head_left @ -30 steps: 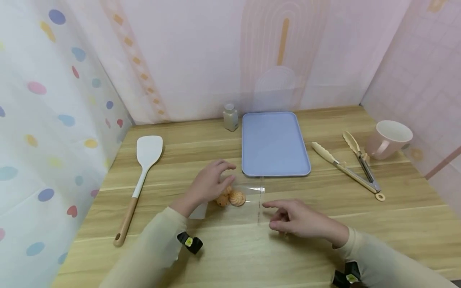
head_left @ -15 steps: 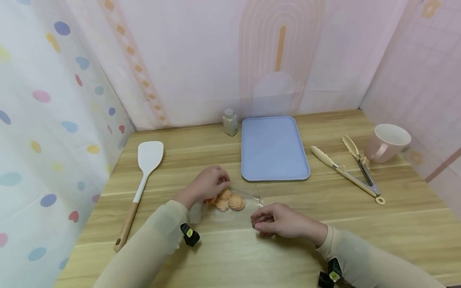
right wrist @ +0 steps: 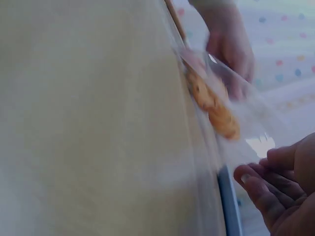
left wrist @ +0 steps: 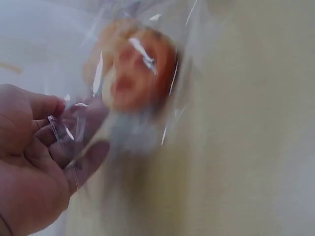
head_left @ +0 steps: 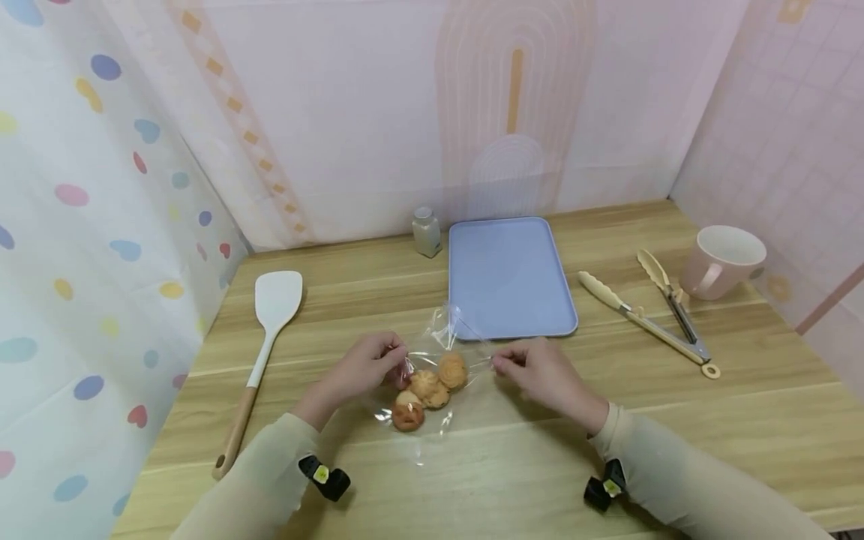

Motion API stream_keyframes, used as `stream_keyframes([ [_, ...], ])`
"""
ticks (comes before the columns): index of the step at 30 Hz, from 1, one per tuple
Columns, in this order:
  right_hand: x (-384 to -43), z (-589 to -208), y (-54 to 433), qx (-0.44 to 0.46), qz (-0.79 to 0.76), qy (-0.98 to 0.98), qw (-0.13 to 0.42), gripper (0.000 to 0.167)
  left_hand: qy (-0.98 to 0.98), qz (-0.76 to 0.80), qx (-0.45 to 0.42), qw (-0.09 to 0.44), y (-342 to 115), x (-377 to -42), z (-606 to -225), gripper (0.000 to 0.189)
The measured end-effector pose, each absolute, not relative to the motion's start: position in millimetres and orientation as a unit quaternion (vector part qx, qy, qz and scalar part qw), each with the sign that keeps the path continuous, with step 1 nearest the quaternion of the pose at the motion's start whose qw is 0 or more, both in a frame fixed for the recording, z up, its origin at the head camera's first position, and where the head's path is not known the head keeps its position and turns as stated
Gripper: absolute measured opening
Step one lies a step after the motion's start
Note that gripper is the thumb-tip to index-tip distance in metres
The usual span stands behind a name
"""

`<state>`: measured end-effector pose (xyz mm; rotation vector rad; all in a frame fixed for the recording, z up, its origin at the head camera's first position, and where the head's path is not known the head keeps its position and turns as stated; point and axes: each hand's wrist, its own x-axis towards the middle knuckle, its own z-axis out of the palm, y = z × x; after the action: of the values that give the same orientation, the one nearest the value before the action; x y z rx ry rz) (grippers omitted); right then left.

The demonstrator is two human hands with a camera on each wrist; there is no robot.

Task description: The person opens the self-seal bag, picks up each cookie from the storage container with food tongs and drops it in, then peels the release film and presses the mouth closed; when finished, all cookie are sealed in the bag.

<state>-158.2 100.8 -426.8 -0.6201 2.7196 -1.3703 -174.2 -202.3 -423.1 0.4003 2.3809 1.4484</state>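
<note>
A clear plastic bag point(head_left: 440, 431) holding several golden-brown cookies point(head_left: 425, 386) is lifted and tilted between both hands. My left hand point(head_left: 367, 366) pinches its left side between thumb and fingers. On the opposite side, my right hand point(head_left: 540, 371) pinches a corner of the film. The left wrist view shows the thumb over the film edge, the other fingers behind it, and a blurred reddish-brown cookie point(left wrist: 140, 73) close by. From the right wrist, the bag appears edge-on with cookies point(right wrist: 211, 105) inside.
Behind the bag lies a blue tray point(head_left: 509, 277), with a small glass jar point(head_left: 427, 232) at its left. A white spatula point(head_left: 278, 300) with a wooden handle lies left. To the right are open tongs point(head_left: 648, 319) and a pink mug point(head_left: 722, 262).
The bag lay flat on the table earlier; now it is raised and turned, cookies sliding toward its lower left. My right hand moved from beside the bag to pinch its corner; my left also grips it.
</note>
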Motion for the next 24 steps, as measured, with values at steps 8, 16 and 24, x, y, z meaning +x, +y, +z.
stream_keyframes([
  [8, -195, -421, 93, -0.191, -0.418, 0.885, -0.071, 0.009, 0.711, 0.66, 0.069, 0.233, -203, -139, -441, 0.024],
  [16, -207, -423, 89, -0.159, -0.466, 0.869, -0.045, 0.014, 0.866, 0.488, 0.05, 0.092, -178, -168, -422, 0.043],
  [24, -205, -425, 84, -0.165, -0.488, 0.857, -0.011, 0.018, 0.853, 0.505, -0.033, 0.131, -162, -218, -424, 0.035],
])
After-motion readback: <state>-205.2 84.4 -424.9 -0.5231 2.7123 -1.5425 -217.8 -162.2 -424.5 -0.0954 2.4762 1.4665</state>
